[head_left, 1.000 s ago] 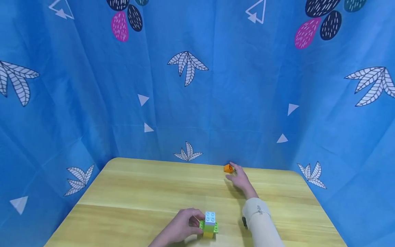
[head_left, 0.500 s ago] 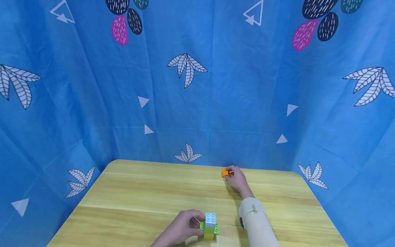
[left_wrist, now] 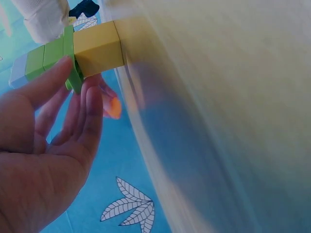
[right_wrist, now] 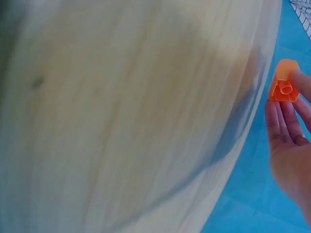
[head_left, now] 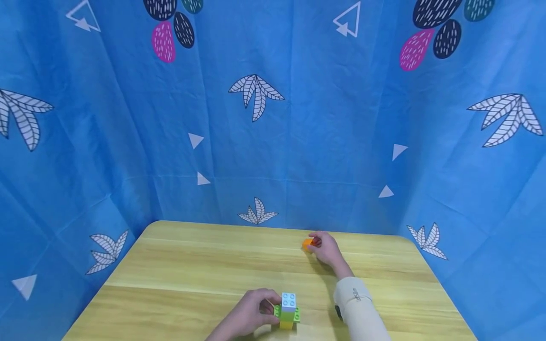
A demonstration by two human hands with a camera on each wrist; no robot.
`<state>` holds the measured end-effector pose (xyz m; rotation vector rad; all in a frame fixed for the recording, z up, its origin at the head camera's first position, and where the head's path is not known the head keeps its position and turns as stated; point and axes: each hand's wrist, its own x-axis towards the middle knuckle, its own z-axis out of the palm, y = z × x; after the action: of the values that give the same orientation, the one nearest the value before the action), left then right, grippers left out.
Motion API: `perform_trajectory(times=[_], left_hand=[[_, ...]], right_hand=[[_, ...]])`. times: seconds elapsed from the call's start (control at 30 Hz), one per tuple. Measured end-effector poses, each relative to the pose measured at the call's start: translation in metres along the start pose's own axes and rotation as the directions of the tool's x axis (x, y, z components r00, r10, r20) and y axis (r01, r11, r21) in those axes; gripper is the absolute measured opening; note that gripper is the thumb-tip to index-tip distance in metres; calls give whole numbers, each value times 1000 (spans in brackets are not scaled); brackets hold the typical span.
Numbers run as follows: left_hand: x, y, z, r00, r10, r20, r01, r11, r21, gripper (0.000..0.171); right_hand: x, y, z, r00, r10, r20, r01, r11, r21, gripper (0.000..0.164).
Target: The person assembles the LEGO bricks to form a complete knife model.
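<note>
Near the front of the table, my left hand (head_left: 251, 312) pinches a small upright stack of toy building bricks between thumb and fingers. The stack has a light blue brick (head_left: 288, 299) on top, green bricks (left_wrist: 44, 59) below it, a wider green plate (left_wrist: 73, 58) and a yellow brick (left_wrist: 99, 47) at the bottom. Toward the far edge, my right hand (head_left: 326, 248) holds an orange toy brick (head_left: 307, 244). In the right wrist view its sloped side and hollow underside with a round tube show, the thumb pressing one side and fingers beneath.
A light wooden table (head_left: 192, 265) with rounded far corners lies under both hands. A blue patterned curtain (head_left: 256, 156) hangs behind its far edge and along both sides. A pale sleeve (head_left: 358, 303) covers the right forearm.
The right hand has taken hold of the orange brick by the far edge and brought it slightly left and nearer. The left hand and the stack stay put.
</note>
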<state>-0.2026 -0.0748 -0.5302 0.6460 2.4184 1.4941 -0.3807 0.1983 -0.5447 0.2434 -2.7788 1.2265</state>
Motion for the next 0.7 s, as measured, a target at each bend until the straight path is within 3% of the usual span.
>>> perform_trajectory(times=[0.27,0.7], left_hand=[[0,1,-1,1000,-5,8,5,1000,11,34],[-1,2,-1,1000,2,7,-2,1000,13,33]], right_hand=[[-15,-10,-9,1000,-18,25,17,999,28,25],[-43,-35,-32,998,-66,23,63,993,97,25]])
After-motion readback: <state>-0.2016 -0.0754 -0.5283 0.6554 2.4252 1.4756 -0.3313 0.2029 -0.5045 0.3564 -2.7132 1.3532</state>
